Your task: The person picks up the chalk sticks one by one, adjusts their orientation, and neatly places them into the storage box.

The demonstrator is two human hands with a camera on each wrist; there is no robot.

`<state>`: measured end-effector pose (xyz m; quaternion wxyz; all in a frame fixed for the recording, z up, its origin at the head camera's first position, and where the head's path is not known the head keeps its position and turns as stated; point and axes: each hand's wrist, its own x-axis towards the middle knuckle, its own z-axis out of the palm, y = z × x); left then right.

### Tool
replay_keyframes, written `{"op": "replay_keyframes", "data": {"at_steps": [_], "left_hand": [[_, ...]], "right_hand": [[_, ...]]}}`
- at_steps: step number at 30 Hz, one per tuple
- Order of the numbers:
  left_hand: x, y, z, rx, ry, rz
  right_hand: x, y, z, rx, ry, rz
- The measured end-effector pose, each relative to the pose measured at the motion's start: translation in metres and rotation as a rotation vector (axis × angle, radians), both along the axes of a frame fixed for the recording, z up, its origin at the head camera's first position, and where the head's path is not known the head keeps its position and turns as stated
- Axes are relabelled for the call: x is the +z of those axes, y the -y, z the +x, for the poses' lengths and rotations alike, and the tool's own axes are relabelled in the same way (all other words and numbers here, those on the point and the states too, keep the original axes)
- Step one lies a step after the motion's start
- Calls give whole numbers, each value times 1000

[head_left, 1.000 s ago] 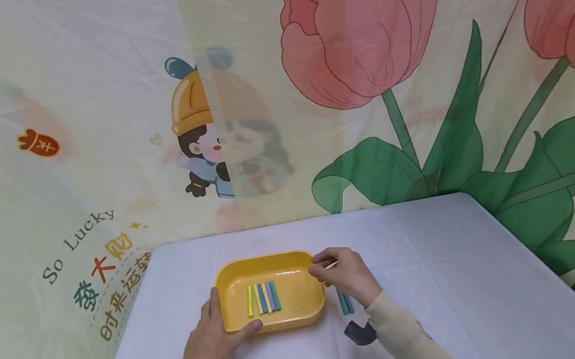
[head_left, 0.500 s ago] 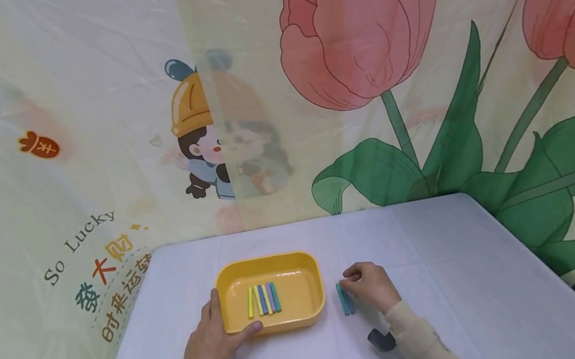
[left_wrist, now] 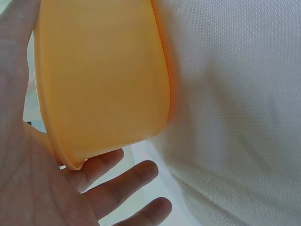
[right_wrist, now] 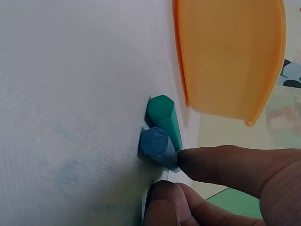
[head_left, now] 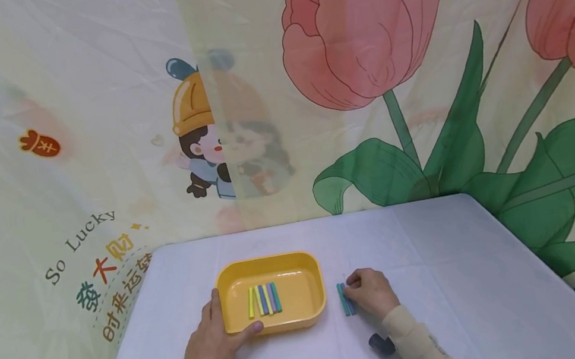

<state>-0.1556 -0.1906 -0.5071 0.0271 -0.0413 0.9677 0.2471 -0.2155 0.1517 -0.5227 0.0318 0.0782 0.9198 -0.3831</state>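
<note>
My left hand (head_left: 207,342) holds the near left corner of a yellow tray (head_left: 305,324), thumb along the front rim and fingers at the left wall. In the left wrist view the tray's side (left_wrist: 103,80) fills the middle, with several fingers stretched out below it. Several coloured chalk sticks (head_left: 263,300) lie in a row inside. Right of the tray, a green chalk stick (right_wrist: 163,110) and a blue chalk stick (right_wrist: 155,142) lie side by side on the cloth. My right hand (head_left: 374,291) pinches the blue one, its fingertips at both sides of the far end.
A white cloth (head_left: 456,278) covers the table. Behind its far edge hangs a printed curtain (head_left: 266,224) with tulips and cartoon figures. A dark wrist-worn piece (head_left: 381,344) sits by the right sleeve (head_left: 420,337).
My right hand has moved from the tray's right rim out to the two chalk sticks on the cloth, then lowered onto the blue one. My left hand and the tray have stayed put.
</note>
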Motion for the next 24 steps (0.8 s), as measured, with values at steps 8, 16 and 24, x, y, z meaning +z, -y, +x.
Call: {"op": "replay_keyframes", "data": {"at_steps": [8, 16, 24], "left_hand": [[0, 0, -1, 3, 2, 1], [-1, 0, -1, 5, 5, 2], [-1, 0, -1, 6, 1, 5]], "right_hand": [[2, 4, -2, -9, -7, 21], [3, 8, -3, -24, 14, 36], [4, 12, -5, -37, 23, 45]]}}
